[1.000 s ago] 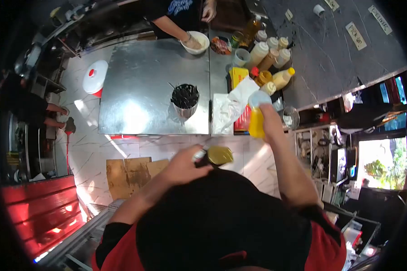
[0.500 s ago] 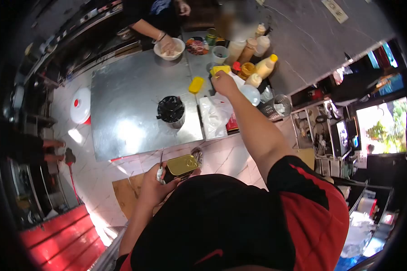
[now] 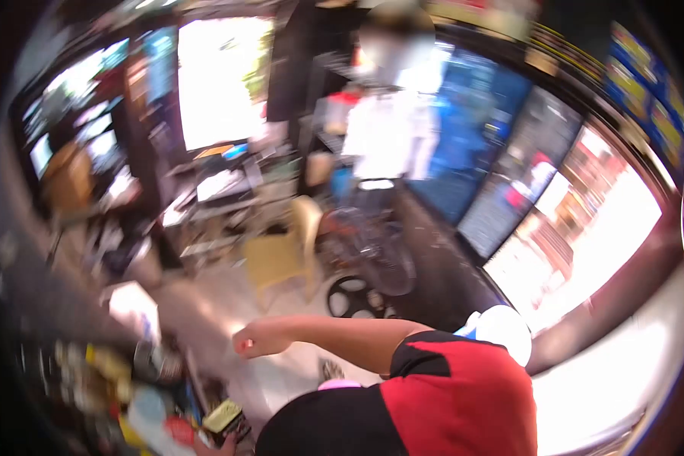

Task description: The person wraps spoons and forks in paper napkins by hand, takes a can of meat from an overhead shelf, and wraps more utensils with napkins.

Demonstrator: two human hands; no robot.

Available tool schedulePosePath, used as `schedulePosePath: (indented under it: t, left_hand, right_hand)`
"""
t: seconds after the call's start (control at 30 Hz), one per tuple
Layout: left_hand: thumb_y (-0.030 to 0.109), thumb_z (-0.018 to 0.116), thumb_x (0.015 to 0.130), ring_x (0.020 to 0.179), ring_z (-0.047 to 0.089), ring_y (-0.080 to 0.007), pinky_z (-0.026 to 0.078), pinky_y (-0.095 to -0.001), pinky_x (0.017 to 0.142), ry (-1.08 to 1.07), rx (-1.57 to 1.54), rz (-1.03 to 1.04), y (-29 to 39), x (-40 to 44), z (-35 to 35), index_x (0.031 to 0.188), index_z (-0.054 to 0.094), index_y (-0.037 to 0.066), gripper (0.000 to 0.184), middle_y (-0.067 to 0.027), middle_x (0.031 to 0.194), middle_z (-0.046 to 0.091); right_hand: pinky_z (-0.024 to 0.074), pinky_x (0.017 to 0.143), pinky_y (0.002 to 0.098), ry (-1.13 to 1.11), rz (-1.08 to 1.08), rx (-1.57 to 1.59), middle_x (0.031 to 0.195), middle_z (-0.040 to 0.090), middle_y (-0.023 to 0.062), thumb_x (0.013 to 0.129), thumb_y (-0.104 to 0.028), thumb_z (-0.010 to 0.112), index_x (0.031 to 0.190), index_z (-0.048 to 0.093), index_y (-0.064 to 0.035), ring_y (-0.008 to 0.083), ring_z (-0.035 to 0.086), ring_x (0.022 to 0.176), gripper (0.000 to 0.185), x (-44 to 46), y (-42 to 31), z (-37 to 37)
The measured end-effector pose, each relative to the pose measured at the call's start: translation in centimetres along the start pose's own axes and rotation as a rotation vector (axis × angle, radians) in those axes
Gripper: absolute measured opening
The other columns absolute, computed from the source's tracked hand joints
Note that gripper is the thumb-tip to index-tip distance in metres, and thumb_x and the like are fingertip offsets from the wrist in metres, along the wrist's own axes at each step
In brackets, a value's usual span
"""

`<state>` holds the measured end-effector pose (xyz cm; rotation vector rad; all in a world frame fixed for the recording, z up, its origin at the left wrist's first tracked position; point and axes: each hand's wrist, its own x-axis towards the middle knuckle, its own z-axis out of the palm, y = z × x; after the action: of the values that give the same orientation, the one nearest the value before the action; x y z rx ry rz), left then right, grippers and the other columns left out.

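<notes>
At the lower left, my left hand (image 3: 219,447) is partly cut off by the frame edge. It grips a flat gold-lidded tin (image 3: 222,416) by its side. My right hand (image 3: 258,340) is stretched out over the walkway, its fingers curled into a fist. A small pale spot shows at the fist, too blurred to make out. Left of the tin, a red and white plastic bag (image 3: 178,429) and a pale round lid (image 3: 146,410) are smeared by motion.
A yellow chair (image 3: 281,254) stands ahead, beside a black spoked wheel (image 3: 351,296). A person in white (image 3: 384,133) is further back. Blurred bottles (image 3: 76,380) crowd the counter at lower left. A white rounded object (image 3: 503,334) sits behind my right shoulder.
My view has swung right, from the steel table toward the chair and windows. My right hand has left the yellow item on the counter. The tin stays in my left hand.
</notes>
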<state>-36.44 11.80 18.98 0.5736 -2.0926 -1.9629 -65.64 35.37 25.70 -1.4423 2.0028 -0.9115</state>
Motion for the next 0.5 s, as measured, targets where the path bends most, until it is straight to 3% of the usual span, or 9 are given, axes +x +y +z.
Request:
schedulePosePath:
  t: [0.07, 0.13, 0.2, 0.23, 0.33, 0.4, 0.47, 0.5]
  left_hand:
    - [0.005, 0.082, 0.088, 0.110, 0.074, -0.0272, 0.060, -0.0421, 0.097, -0.142, 0.142, -0.043, 6.0, 4.4, 5.4, 0.138, 0.061, -0.006, 0.055, -0.0170, 0.127, 0.072]
    - [0.006, 0.081, 0.090, 0.108, 0.074, -0.0251, 0.060, -0.0402, 0.094, -0.263, 0.225, -0.047, 9.7, 6.8, 9.5, 0.137, 0.064, -0.006, 0.051, -0.0163, 0.127, 0.074]
    - [0.008, 0.080, 0.093, 0.106, 0.074, -0.0230, 0.060, -0.0383, 0.091, -0.348, 0.288, -0.033, 11.4, 7.5, 12.3, 0.136, 0.067, -0.005, 0.046, -0.0157, 0.126, 0.075]
    - [0.008, 0.080, 0.094, 0.105, 0.074, -0.0220, 0.060, -0.0374, 0.089, -0.385, 0.318, -0.028, 12.7, 8.5, 14.3, 0.135, 0.068, -0.005, 0.044, -0.0153, 0.126, 0.076]
    - [0.009, 0.079, 0.096, 0.103, 0.074, -0.0207, 0.060, -0.0364, 0.087, -0.465, 0.373, 0.004, 14.4, 11.1, 19.5, 0.134, 0.070, -0.005, 0.042, -0.0147, 0.125, 0.076]
    - [0.009, 0.079, 0.096, 0.102, 0.074, -0.0206, 0.060, -0.0362, 0.086, -0.510, 0.388, 0.038, 14.5, 13.2, 22.8, 0.133, 0.070, -0.005, 0.041, -0.0144, 0.124, 0.076]
    - [0.009, 0.079, 0.096, 0.101, 0.074, -0.0204, 0.059, -0.0361, 0.085, -0.541, 0.398, 0.065, 14.9, 15.4, 26.1, 0.132, 0.070, -0.004, 0.040, -0.0142, 0.122, 0.076]
    - [0.010, 0.079, 0.096, 0.101, 0.073, -0.0203, 0.059, -0.0361, 0.085, -0.556, 0.404, 0.080, 15.0, 16.3, 27.6, 0.132, 0.070, -0.004, 0.040, -0.0140, 0.122, 0.076]
  right_hand:
    - [0.0568, 0.086, 0.0409, 0.261, 0.224, -0.039, 0.100, 0.073, 0.0096, 0.102, -0.027, 0.069, 0.116, 0.071, -0.0064, 0.0232, 0.071, 0.094, 0.024, -6.2, -2.6, -11.2]
    - [0.0575, 0.087, 0.0381, 0.566, 0.265, -0.190, 0.102, 0.075, 0.0091, 0.103, -0.025, 0.070, 0.118, 0.071, -0.0070, 0.0214, 0.071, 0.096, 0.024, -13.2, -4.6, -21.2]
    - [0.0582, 0.088, 0.0349, 0.831, 0.409, -0.213, 0.109, 0.079, 0.0067, 0.105, -0.020, 0.066, 0.122, 0.072, -0.0079, 0.0165, 0.073, 0.098, 0.022, -21.1, -11.8, -26.4]
    - [0.0589, 0.089, 0.0356, 0.956, 0.358, -0.299, 0.108, 0.079, 0.0051, 0.105, -0.017, 0.066, 0.121, 0.073, -0.0080, 0.0152, 0.074, 0.098, 0.020, -25.4, -10.5, -31.2]
    - [0.0604, 0.080, 0.0307, 1.355, 0.362, -0.818, 0.096, 0.080, 0.0042, 0.106, -0.023, 0.066, 0.115, 0.075, -0.0081, 0.0123, 0.076, 0.085, 0.019, -34.6, -18.5, -40.2]
    - [0.0601, 0.075, 0.0302, 1.469, 0.357, -0.968, 0.093, 0.080, 0.0047, 0.104, -0.033, 0.069, 0.114, 0.075, -0.0090, 0.0131, 0.077, 0.084, 0.027, -37.3, -25.2, -44.0]
    - [0.0579, 0.069, 0.0329, 1.495, 0.415, -1.211, 0.096, 0.079, 0.0057, 0.101, -0.031, 0.070, 0.120, 0.073, -0.0113, 0.0164, 0.074, 0.079, 0.027, -40.9, -29.5, -51.3]
    - [0.0589, 0.075, 0.0412, 1.500, 0.404, -1.486, 0.097, 0.079, 0.0156, 0.097, -0.026, 0.070, 0.105, 0.076, -0.0062, 0.0282, 0.076, 0.087, 0.023, -42.5, -31.3, -55.1]
